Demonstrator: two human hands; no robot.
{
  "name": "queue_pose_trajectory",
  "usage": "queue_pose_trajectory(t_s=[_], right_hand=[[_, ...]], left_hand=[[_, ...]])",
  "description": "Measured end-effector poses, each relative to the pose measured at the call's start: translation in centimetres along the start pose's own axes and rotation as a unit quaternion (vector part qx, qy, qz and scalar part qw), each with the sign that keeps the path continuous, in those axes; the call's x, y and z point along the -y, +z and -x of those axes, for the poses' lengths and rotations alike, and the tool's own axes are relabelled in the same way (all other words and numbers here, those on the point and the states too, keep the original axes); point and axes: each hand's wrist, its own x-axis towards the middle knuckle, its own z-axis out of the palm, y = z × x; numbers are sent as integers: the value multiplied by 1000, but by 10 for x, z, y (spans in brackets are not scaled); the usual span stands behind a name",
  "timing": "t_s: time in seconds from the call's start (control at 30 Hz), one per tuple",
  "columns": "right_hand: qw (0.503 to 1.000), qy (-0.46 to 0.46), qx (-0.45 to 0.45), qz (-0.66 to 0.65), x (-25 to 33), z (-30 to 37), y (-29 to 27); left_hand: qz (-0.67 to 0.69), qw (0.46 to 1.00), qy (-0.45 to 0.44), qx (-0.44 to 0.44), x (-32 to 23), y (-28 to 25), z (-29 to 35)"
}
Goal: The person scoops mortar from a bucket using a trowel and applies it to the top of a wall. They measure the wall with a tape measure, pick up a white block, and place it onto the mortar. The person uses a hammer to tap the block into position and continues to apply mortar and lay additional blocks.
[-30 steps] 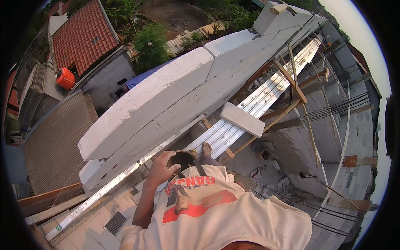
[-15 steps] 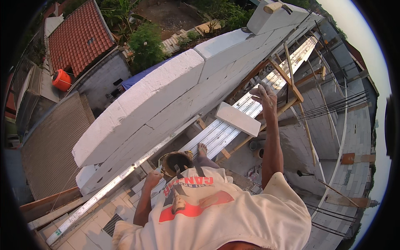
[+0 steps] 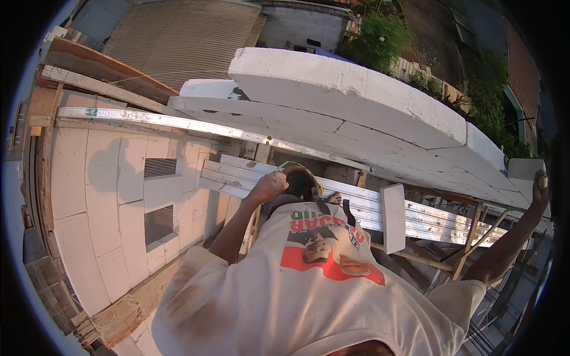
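My left hand by the bucket, my right hand beside the end block.
Left grip curled, its hold unclear; between, a loose block lies lengthwise near-to-far across the planks; right grip, nearer the end block, closed around a pale piece.

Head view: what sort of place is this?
Most likely an open-air building site, with masonry under way: an unfinished wall of pale blocks, a ridged metal plank with a loose block lying across it, and a corrugated roof beyond the wall.
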Motion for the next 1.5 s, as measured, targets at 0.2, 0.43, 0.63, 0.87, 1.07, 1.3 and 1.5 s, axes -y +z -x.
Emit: queue_pose_trajectory(t_s=[0.2, 0.43, 0.63, 0.87, 1.07, 1.3, 1.5], right_hand=[[988, -41, -111, 102, -115, 143, 51], [993, -49, 30, 107, -102, 374, 320], [865, -5, 42, 501, -138, 415, 353], [784, -113, 124, 598, -159, 405, 323], [880, -75, 29, 468, -153, 402, 327], [693, -156, 229, 666, -170, 387, 282], [781, -108, 132, 600, -181, 398, 283]], left_hand=[[125, 991, -5, 53, -126, -54, -6], [19, 937, 348, 14, -320, -146, -45], [-270, 903, 328, 68, -381, -140, -189], [-294, 880, 99, 359, -399, -102, -259], [-218, 903, 74, 362, -384, -98, -268], [-207, 923, 46, 321, -380, -102, -274], [-198, 921, 43, 333, -384, -99, -272]])
